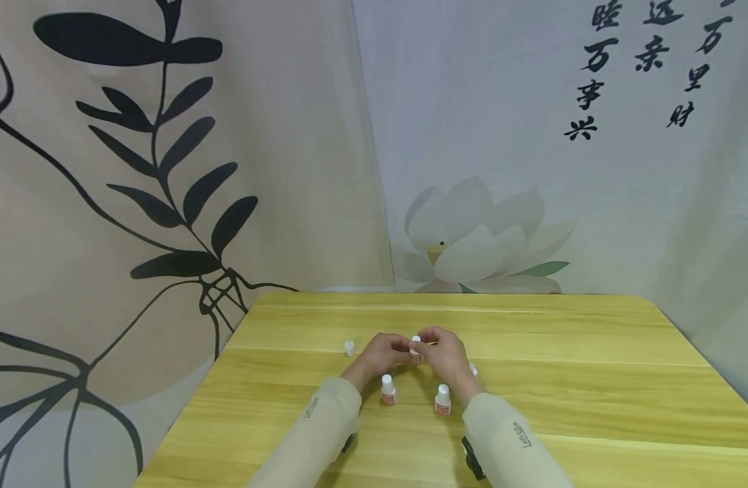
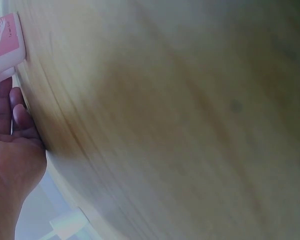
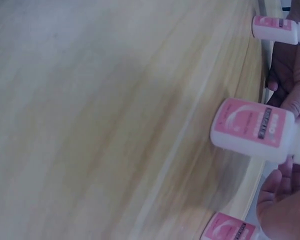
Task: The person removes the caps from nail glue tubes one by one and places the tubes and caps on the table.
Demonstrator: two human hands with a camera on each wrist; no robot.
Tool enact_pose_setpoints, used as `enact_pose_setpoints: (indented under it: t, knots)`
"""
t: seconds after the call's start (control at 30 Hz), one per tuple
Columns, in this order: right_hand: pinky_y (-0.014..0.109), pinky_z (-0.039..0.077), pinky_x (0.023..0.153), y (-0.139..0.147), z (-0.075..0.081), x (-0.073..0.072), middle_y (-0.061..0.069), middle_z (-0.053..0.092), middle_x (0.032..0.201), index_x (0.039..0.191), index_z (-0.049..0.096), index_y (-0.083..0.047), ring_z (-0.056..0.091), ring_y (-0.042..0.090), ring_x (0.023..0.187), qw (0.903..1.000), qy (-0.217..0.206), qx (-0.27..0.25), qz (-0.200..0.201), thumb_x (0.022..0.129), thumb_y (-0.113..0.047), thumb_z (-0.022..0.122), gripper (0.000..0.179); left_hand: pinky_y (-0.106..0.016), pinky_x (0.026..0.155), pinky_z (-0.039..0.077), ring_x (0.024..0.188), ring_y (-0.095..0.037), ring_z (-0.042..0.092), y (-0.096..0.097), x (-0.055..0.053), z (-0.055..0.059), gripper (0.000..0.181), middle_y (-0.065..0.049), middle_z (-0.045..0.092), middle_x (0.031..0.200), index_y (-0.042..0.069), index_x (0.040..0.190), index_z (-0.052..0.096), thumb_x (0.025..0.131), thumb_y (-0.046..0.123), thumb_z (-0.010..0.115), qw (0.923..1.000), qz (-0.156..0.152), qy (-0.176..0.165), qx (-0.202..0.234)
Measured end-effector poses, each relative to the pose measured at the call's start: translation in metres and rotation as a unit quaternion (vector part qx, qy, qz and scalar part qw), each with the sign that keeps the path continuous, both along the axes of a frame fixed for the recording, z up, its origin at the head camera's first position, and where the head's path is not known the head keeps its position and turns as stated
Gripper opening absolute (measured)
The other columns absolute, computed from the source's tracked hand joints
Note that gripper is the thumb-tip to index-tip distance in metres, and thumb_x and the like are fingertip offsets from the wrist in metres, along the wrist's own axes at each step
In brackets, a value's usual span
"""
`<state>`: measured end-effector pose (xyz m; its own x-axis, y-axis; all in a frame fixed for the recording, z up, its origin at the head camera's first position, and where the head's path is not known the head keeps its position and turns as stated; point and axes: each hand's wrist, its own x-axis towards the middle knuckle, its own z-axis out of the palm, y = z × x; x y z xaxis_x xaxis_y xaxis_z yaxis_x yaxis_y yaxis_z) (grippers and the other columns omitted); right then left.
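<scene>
Both hands meet over the table in the head view around a small white bottle with a pink label [image 1: 417,358]. My left hand [image 1: 382,354] pinches it from the left. From the right, my right hand [image 1: 448,356] has its thumb across the bottle just below the white top. A similar capped bottle [image 1: 388,390] stands upright below the left hand, and another [image 1: 443,400] below the right hand. Behind the right wrist, a further white bottle [image 1: 473,369] is mostly hidden. In the right wrist view, a near bottle [image 3: 252,129] covers the fingers' meeting point.
A small white cap [image 1: 349,348] with a thin upright stem stands left of the left hand. The wooden table [image 1: 593,366] runs back to a printed cloth wall [image 1: 306,169]. Dark straps [image 1: 473,459] sit under the pale sleeves.
</scene>
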<state>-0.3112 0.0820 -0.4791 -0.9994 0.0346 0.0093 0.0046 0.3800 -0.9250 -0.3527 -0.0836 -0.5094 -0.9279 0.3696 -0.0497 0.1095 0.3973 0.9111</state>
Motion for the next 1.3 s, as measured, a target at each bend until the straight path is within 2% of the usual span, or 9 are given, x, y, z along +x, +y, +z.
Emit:
enact_pose_setpoints:
  t: [0.13, 0.67, 0.93, 1.1, 1.3]
  knots:
    - [0.033, 0.05, 0.075, 0.0002, 0.0001, -0.0006, 0.005, 0.068, 0.103, 0.106, 0.071, -0.007, 0.06, 0.021, 0.092, 1.0, -0.004, -0.003, -0.002, 0.093, -0.02, 0.071, 0.018, -0.039, 0.091, 0.048, 0.094, -0.012, 0.063, 0.0003, 0.0001, 0.0, 0.02, 0.003, 0.074, 0.095, 0.013, 0.097, 0.076, 0.083, 0.024, 0.082, 1.0, 0.0, -0.001, 0.002]
    - [0.034, 0.05, 0.076, 0.0, 0.0028, 0.0036, 0.003, 0.068, 0.106, 0.109, 0.071, -0.007, 0.06, 0.022, 0.097, 0.9998, -0.005, -0.013, 0.015, 0.096, -0.019, 0.067, 0.018, -0.042, 0.093, 0.048, 0.096, -0.014, 0.063, -0.0001, 0.001, 0.0015, 0.019, 0.002, 0.073, 0.098, 0.013, 0.098, 0.076, 0.083, 0.024, 0.082, 1.0, 0.0, -0.004, 0.006]
    - [0.036, 0.053, 0.079, 0.0004, 0.0014, 0.0011, 0.007, 0.066, 0.11, 0.117, 0.066, -0.004, 0.062, 0.024, 0.097, 0.9998, 0.002, -0.015, 0.01, 0.093, -0.018, 0.07, 0.029, -0.039, 0.092, 0.048, 0.096, -0.013, 0.063, -0.0005, -0.0004, 0.0001, 0.018, 0.004, 0.073, 0.096, 0.013, 0.097, 0.076, 0.083, 0.023, 0.082, 1.0, -0.001, 0.0, -0.007]
    - [0.035, 0.052, 0.077, 0.0001, 0.0014, 0.0002, 0.006, 0.066, 0.104, 0.109, 0.067, -0.005, 0.061, 0.022, 0.092, 0.9999, -0.001, -0.011, 0.009, 0.093, -0.017, 0.07, 0.02, -0.041, 0.093, 0.048, 0.097, -0.013, 0.062, -0.0012, 0.0011, 0.0015, 0.019, 0.004, 0.073, 0.097, 0.013, 0.098, 0.076, 0.084, 0.024, 0.082, 1.0, -0.002, -0.002, -0.004]
    - [0.037, 0.052, 0.08, -0.0003, 0.0021, 0.0005, 0.005, 0.066, 0.107, 0.11, 0.068, -0.006, 0.061, 0.022, 0.097, 0.9997, -0.006, -0.015, 0.018, 0.095, -0.016, 0.068, 0.017, -0.044, 0.094, 0.047, 0.098, -0.015, 0.062, -0.0008, 0.0025, 0.0029, 0.022, 0.002, 0.073, 0.099, 0.013, 0.099, 0.076, 0.083, 0.025, 0.082, 1.0, 0.0, -0.004, 0.003]
